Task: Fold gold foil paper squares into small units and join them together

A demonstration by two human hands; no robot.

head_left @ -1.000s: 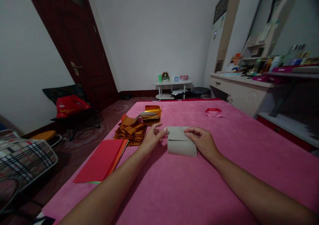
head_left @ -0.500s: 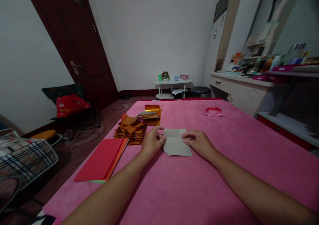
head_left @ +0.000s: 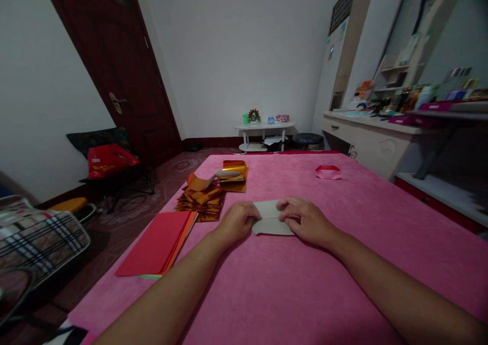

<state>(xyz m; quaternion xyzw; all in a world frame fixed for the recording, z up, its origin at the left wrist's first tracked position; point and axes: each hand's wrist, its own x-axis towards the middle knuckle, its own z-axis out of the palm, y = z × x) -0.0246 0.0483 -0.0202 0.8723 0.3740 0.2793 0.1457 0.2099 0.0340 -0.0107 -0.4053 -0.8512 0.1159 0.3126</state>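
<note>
We see a creased grey paper [head_left: 270, 224] on the pink cloth [head_left: 267, 284], between the two hands. The left hand [head_left: 240, 222] curls its fingers at the paper's left edge, and the right hand [head_left: 307, 220] has bent fingers over its right side (whether either one pinches the sheet, we cannot tell). To the left we find a gold-brown paper pile [head_left: 202, 202] and red sheets [head_left: 156, 243]; beyond the right hand sits a small pink-and-red piece [head_left: 328, 172].

Surface: pink cloth [head_left: 244, 289]
Left: red-topped paper stack [head_left: 154, 246], folded gold paper [head_left: 202, 208]
Middle: creased grey paper [head_left: 273, 226]
Far right: pink-red band [head_left: 328, 174]
</note>
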